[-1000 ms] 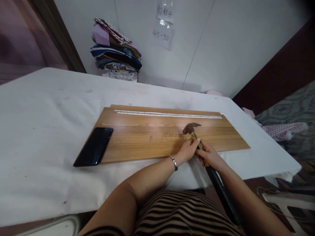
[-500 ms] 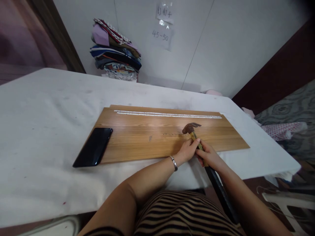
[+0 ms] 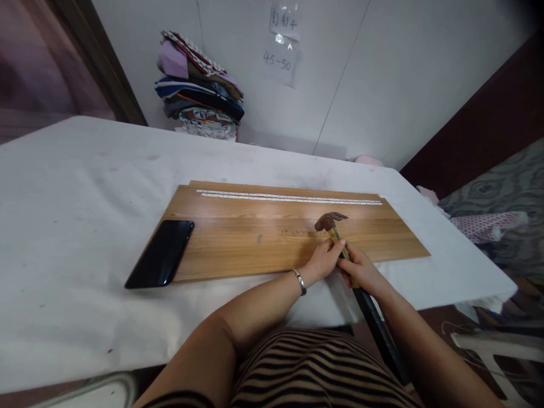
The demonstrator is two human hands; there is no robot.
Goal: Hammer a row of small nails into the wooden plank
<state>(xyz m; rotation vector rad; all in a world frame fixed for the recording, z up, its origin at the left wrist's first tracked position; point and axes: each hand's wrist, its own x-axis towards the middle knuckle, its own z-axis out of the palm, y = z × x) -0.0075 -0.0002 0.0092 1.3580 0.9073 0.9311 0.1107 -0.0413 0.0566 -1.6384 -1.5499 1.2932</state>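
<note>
Starting with the head view, the only one running: the left hand point(image 3: 325, 259) and the right hand point(image 3: 363, 271) are meeting around the hammer point(image 3: 369, 313), both closing on its handle, the left up near the metal head, the right just below. That double grip is holding firm, the dark end of the handle slanting toward the striped shirt point(image 3: 323, 368). The hammer's head is sitting over the wooden board point(image 3: 238, 260) on the counter point(image 3: 85, 226), its claw pointing right; whether it is touching the wood, I cannot tell.

And the change since half a second ago? Hardly any: hands and hammer are staying put, so the work is, I judge, pausing, no blow being struck.

Left of the hammer's head, a row of dark points point(image 3: 297, 232) is crossing the board (nails or holes, too small to say), some thin nail-like pieces point(image 3: 259, 238) are lying farther left, and a phone point(image 3: 160, 254) is resting across the board's left edge.
</note>
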